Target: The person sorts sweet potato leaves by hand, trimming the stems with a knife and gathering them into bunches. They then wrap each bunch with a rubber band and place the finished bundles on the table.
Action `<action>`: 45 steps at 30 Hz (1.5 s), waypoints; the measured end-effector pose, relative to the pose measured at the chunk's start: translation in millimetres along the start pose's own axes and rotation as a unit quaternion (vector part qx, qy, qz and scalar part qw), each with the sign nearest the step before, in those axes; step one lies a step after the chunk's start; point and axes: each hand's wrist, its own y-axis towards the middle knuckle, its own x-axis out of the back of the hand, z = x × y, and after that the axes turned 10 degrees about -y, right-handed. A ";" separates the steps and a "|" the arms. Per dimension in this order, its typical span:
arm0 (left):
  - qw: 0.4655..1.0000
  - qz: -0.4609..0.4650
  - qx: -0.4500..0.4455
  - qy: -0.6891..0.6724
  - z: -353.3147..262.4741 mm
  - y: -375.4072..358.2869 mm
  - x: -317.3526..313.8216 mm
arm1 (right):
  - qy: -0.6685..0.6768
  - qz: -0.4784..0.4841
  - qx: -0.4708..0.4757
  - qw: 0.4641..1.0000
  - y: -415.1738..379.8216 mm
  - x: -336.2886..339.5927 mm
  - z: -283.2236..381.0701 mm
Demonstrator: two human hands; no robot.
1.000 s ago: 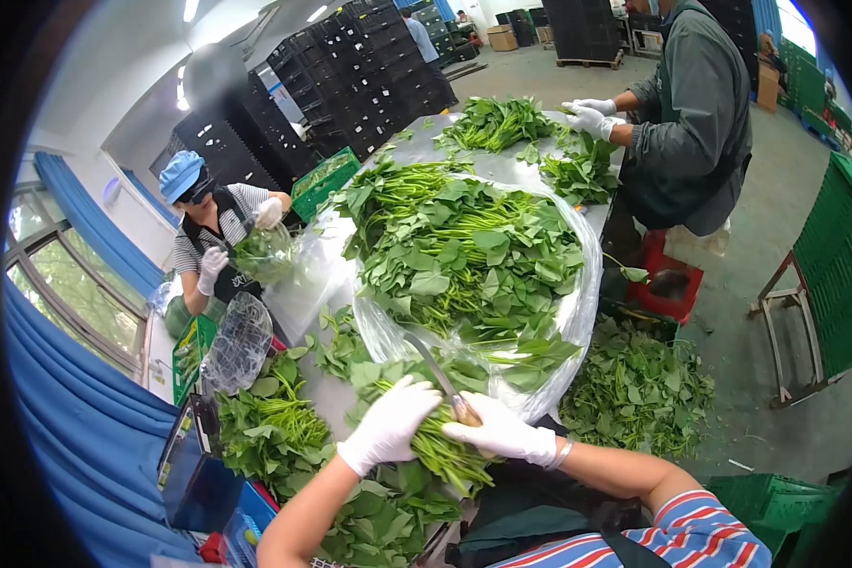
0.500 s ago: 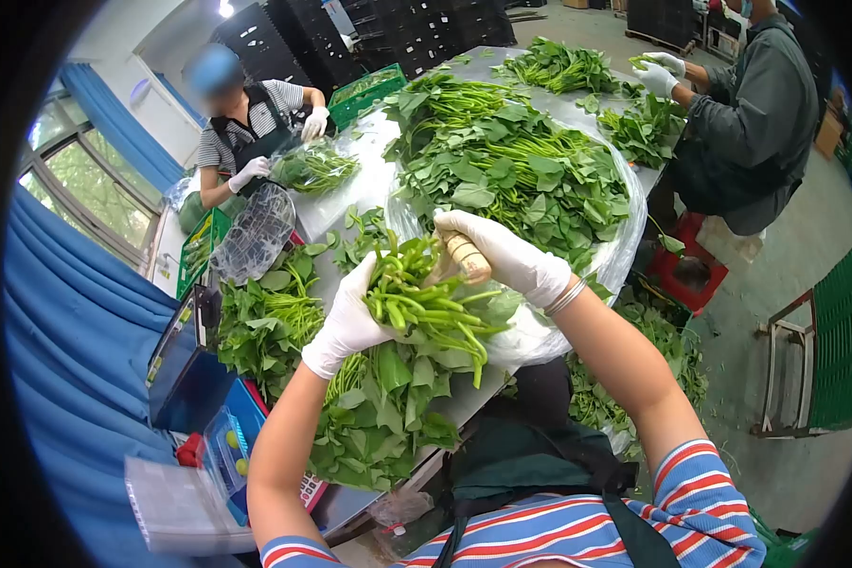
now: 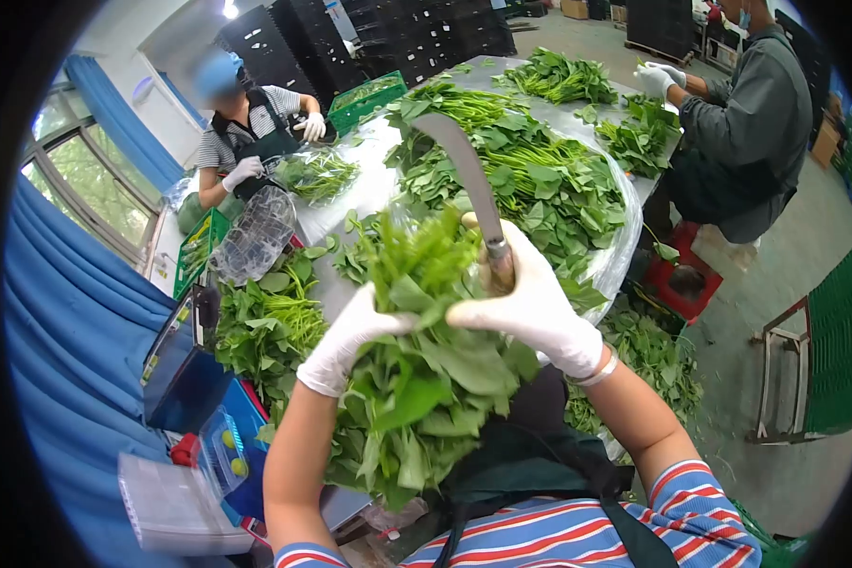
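My left hand (image 3: 360,336), in a white glove, is wrapped round a bunch of leafy greens (image 3: 435,364). The cut stems point up and away, and the broad leaves hang toward me. In my gloved right hand (image 3: 544,312) is a sickle (image 3: 469,175), its curved blade rising above the bunch and its wooden handle inside my palm. The right thumb also presses on the leaves from the right side. Behind the bunch, a large pile of greens (image 3: 549,189) lies on clear plastic on the table.
More greens (image 3: 265,322) lie at the left table edge beside a scale-like box (image 3: 185,355). A clear plastic bin (image 3: 175,502) stands lower left. Co-workers in white gloves stand at far left (image 3: 256,142) and far right (image 3: 748,123). A red stool (image 3: 686,275) is on the floor.
The bunch has been raised and turned more upright, nearer my body. My right hand has swung the sickle so its blade shows, and its thumb now touches the leaves.
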 end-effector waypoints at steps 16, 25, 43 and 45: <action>0.896 0.010 0.186 -0.404 114.0 -33.9 -50.1 | -0.160 0.026 -0.152 0.975 -58.3 8.2 -60.4; 0.897 -0.091 0.166 -0.398 122.7 -30.5 -40.5 | 0.084 0.023 -0.382 0.920 -76.2 31.8 -32.7; 0.977 0.080 0.074 -0.183 104.4 -8.4 -94.9 | -0.124 -0.166 -0.178 0.962 -105.5 -18.7 -82.7; 0.968 0.075 0.094 -0.222 106.9 -10.1 -95.2 | -0.108 -0.145 -0.171 0.968 -105.7 -16.3 -69.5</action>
